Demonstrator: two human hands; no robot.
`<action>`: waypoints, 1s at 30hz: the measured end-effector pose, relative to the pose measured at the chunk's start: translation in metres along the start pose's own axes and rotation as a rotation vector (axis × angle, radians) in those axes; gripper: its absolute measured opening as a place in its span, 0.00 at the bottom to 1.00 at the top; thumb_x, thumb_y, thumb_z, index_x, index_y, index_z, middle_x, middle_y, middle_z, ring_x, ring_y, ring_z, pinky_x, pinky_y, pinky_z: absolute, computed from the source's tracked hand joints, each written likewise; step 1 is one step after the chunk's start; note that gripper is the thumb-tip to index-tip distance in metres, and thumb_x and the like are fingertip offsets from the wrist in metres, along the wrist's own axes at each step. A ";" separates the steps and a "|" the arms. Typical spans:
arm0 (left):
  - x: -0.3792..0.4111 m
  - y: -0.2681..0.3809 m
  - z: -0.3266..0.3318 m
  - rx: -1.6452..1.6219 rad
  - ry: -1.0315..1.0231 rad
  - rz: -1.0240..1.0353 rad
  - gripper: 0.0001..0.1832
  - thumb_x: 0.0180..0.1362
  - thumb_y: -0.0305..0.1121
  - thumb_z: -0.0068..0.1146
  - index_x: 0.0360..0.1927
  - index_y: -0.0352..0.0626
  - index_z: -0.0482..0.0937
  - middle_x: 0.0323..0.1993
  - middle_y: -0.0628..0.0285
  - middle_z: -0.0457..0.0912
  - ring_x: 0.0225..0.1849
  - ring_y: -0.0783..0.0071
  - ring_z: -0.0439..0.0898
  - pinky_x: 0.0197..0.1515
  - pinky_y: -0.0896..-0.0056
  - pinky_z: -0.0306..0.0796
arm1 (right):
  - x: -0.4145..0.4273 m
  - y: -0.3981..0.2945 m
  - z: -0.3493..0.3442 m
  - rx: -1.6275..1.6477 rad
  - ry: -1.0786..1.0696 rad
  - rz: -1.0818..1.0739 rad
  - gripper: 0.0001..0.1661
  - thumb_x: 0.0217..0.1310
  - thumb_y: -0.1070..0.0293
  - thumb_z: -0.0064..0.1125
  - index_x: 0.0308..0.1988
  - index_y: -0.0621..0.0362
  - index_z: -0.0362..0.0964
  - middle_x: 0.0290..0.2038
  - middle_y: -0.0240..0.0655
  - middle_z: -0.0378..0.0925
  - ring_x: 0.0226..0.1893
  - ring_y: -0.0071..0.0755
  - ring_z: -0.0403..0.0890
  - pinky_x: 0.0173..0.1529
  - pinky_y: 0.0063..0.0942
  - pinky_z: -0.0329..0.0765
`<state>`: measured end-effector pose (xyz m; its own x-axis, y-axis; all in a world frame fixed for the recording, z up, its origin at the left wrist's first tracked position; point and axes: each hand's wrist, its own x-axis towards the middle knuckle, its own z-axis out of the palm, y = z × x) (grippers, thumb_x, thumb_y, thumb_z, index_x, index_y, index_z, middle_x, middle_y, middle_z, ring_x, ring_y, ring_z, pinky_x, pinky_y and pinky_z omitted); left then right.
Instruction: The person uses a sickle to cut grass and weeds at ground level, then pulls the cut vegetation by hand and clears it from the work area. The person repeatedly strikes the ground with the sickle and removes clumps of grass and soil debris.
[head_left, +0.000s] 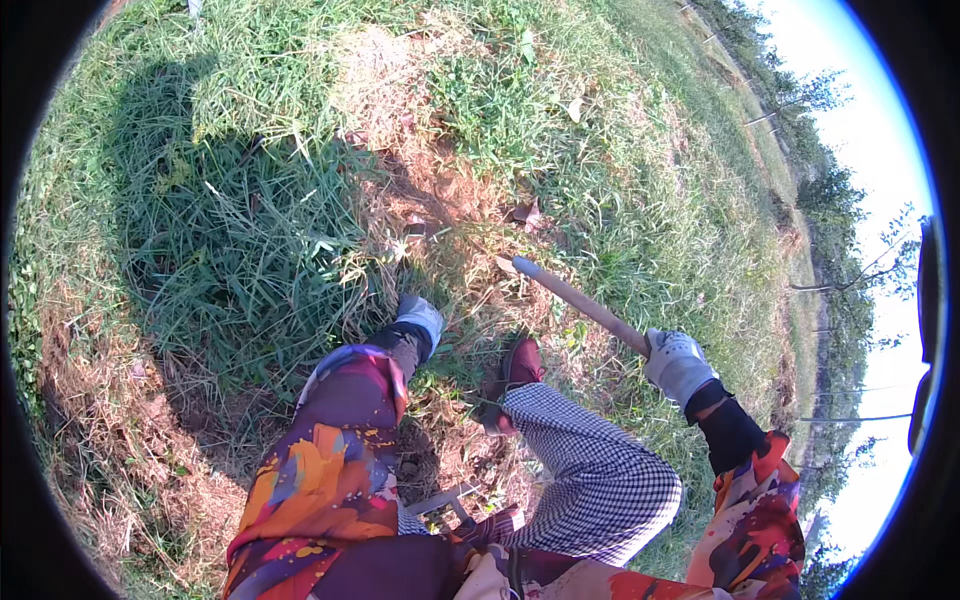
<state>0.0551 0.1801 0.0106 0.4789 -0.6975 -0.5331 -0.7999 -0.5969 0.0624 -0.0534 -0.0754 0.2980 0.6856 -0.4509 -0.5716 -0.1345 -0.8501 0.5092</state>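
Observation:
My right hand (679, 361), in a pale work glove with dark dots, is closed round a wooden tool handle (585, 304). The handle slants up and left over the ground to a pale grey end; whether a blade is joined to it cannot be told. Down among green grass (247, 225) is my left hand (421, 319), also in a pale glove. Its fingers are mostly hidden by the grass, so whether it holds anything does not show.
Dry cut grass and bare reddish soil (442, 184) lie ahead. A dark red shoe (525, 361) and checked trousers (592, 469) are close below. A thin metal tool part (442, 499) shows near the other shoe. Trees (832, 217) line the right edge.

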 end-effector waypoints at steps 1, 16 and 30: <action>-0.002 0.001 0.002 0.050 0.017 0.016 0.12 0.50 0.38 0.50 0.36 0.52 0.82 0.34 0.68 0.81 0.37 0.65 0.79 0.29 0.53 0.67 | 0.000 -0.007 -0.008 0.016 0.001 -0.012 0.13 0.54 0.63 0.44 0.38 0.56 0.68 0.33 0.46 0.76 0.36 0.47 0.78 0.40 0.40 0.74; -0.055 0.019 -0.027 -0.100 -0.207 0.272 0.21 0.47 0.46 0.51 0.38 0.40 0.79 0.42 0.51 0.76 0.41 0.59 0.76 0.38 0.50 0.68 | -0.018 0.011 0.043 0.266 0.180 -0.047 0.13 0.42 0.65 0.55 0.31 0.58 0.66 0.24 0.45 0.74 0.26 0.50 0.76 0.31 0.40 0.72; 0.128 -0.008 -0.073 0.199 0.436 -0.377 0.23 0.56 0.33 0.38 0.57 0.42 0.60 0.58 0.54 0.61 0.52 0.57 0.68 0.54 0.57 0.58 | -0.027 -0.066 0.165 2.133 -0.154 0.318 0.07 0.43 0.77 0.56 0.28 0.63 0.68 0.17 0.33 0.70 0.11 0.27 0.71 0.16 0.23 0.70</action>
<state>0.1497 0.0666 0.0033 0.8125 -0.5759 -0.0905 -0.5787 -0.7781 -0.2445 -0.1810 -0.0523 0.1737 0.4512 -0.5204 -0.7250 -0.6595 0.3529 -0.6637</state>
